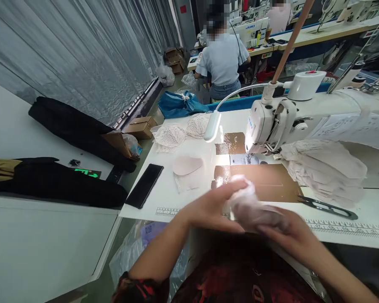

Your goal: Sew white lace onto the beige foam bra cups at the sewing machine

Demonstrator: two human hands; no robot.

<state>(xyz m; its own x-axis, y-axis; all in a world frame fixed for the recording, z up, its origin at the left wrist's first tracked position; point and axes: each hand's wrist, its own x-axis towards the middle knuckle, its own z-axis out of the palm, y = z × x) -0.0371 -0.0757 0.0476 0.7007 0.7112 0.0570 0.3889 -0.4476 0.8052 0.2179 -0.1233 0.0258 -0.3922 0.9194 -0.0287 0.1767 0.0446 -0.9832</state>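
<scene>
Cloth [249, 206], pale, bunched and blurred, is lying between the two hands, just above the near edge of the white table [172, 195]. The left hand [211, 206] is curving around its left end, the upper fingers and the lower digit standing well parted, with the upper fingertips touching the fabric; blur is hiding whether they are pinching it. The right hand [292, 233] is holding the right end, its fingers closing around the folds and the cloth sticking out leftwards from the grip

Beyond the hands, a brown plate [262, 183] is lying under the head of the sewing machine [303, 113], and a lamp [212, 126] is hanging to its left. A loose pale piece [188, 166] is resting left of the plate, with a black phone [144, 186] lying further left and lacy pieces [169, 136] sitting on the far left. On the right, a fabric stack [328, 168] is spreading beside the machine, and a dark slotted tool [328, 207] is lying on its near side. Farther off, a person [222, 59] is sitting, facing away
</scene>
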